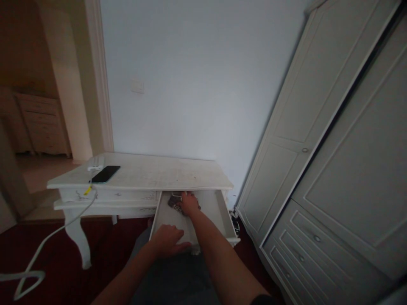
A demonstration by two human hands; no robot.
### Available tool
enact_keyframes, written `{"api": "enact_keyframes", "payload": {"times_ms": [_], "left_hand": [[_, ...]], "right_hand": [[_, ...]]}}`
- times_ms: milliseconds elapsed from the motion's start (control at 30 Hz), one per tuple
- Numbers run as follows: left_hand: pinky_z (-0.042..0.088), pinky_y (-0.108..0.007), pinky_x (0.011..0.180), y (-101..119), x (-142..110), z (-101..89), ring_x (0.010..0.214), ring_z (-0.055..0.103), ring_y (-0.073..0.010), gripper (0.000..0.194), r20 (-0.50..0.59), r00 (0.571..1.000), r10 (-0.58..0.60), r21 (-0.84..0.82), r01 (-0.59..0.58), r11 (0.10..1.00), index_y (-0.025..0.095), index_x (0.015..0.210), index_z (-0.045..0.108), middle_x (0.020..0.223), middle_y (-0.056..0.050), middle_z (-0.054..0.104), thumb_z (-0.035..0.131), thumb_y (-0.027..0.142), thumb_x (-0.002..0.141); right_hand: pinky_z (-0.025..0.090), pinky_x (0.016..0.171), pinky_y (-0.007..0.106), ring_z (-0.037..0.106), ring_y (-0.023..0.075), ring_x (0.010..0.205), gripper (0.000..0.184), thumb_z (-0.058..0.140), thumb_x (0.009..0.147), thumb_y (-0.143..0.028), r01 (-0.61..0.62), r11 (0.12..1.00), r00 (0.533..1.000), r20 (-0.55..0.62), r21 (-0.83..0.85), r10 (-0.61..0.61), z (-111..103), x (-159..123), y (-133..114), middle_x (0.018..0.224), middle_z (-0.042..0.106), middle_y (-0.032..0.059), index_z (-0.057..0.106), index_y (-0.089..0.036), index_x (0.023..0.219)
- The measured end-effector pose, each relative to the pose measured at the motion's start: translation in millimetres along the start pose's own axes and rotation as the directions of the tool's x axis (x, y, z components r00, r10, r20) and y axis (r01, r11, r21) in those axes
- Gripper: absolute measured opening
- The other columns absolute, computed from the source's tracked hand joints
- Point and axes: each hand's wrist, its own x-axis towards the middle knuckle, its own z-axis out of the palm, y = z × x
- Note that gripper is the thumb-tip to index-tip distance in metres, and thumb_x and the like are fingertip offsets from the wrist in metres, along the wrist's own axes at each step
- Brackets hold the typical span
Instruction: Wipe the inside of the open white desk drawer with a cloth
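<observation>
Reaching into the pulled-out white wooden drawer, the right hand lies over a small dark grey-brown bundle with pale markings, its fingers touching it; the fingertips are hidden, so I cannot tell whether they are clamped on it. The bundle rests on the drawer floor near the back edge, left of the middle, and its material is too dim to make out. The left hand is palm down by the drawer's front left corner, its thumb and fingers apart; whether it presses on the front edge I cannot tell. The drawer juts from the right end of a white wooden table with curved legs. Near the table's front edge, toward its left corner, lies a flat black rectangular phone, with a small white plastic device just behind it. A long white cable with a yellow tag hangs over that edge. Right of the table stands a tall white panelled wardrobe.
</observation>
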Motion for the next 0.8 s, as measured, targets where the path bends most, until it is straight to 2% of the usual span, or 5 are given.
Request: {"api": "enact_keyframes", "payload": {"times_ms": [100, 233, 433, 633, 800], "left_hand": [[0.056, -0.045, 0.081, -1.1, 0.8, 1.8, 0.092, 0.076, -0.0331, 0.057, -0.065, 0.998, 0.026, -0.026, -0.028, 0.999, 0.020, 0.104, 0.074, 0.098, -0.016, 0.079, 0.027, 0.052, 0.106], [0.052, -0.039, 0.083, -4.0, -0.9, 1.8, 0.094, 0.074, -0.0282, 0.044, -0.159, 0.986, 0.044, -0.065, -0.055, 0.996, 0.020, 0.096, 0.073, 0.097, -0.013, 0.078, 0.033, 0.035, 0.104], [0.045, -0.033, 0.076, -8.9, -2.0, 0.4, 0.085, 0.071, -0.0231, 0.045, -0.196, 0.978, -0.075, -0.183, 0.039, 0.982, 0.022, 0.086, 0.072, 0.091, -0.009, 0.078, 0.033, 0.036, 0.104], [0.043, -0.034, 0.075, -8.9, 5.9, 3.7, 0.083, 0.069, -0.0239, 0.048, -0.214, 0.962, -0.170, -0.196, 0.129, 0.972, 0.023, 0.084, 0.067, 0.083, -0.009, 0.074, 0.028, 0.039, 0.107], [0.050, -0.037, 0.087, -6.1, 3.5, 5.9, 0.099, 0.067, -0.0250, 0.034, -0.357, 0.925, -0.128, -0.206, 0.056, 0.977, 0.022, 0.104, 0.064, 0.105, -0.010, 0.071, 0.036, 0.041, 0.106]], "right_hand": [[0.051, 0.102, 0.051, 0.059, 0.0350, 0.128, 0.064, 0.077, 0.089, -0.052, 0.228, 0.973, 0.971, 0.068, 0.021, -0.229, 5.0, 4.3, -20.1, 0.145, 0.059, 0.0147, 0.054, -0.030, 0.144], [0.051, 0.101, 0.047, 0.063, 0.0315, 0.120, 0.055, 0.081, 0.084, -0.041, 0.477, 0.876, 0.855, 0.192, 0.077, -0.482, 10.3, -9.5, -25.8, 0.137, 0.064, 0.0089, 0.064, -0.032, 0.136], [0.052, 0.091, 0.031, 0.068, 0.0223, 0.101, 0.050, 0.078, 0.074, -0.012, 0.644, 0.740, 0.643, 0.387, 0.194, -0.661, -8.2, -48.7, 44.1, 0.125, 0.070, 0.0064, 0.077, -0.025, 0.123], [0.051, 0.074, 0.024, 0.066, 0.0162, 0.075, 0.046, 0.078, 0.067, -0.005, 0.595, 0.776, 0.652, 0.439, 0.209, -0.618, -37.2, -72.8, 135.7, 0.088, 0.075, -0.0022, 0.082, -0.021, 0.110], [0.051, 0.083, 0.028, 0.066, 0.0202, 0.088, 0.041, 0.078, 0.077, -0.017, 0.590, 0.772, 0.719, 0.281, 0.237, -0.636, -7.7, -75.2, 87.1, 0.104, 0.075, 0.0052, 0.078, -0.020, 0.118]]}}
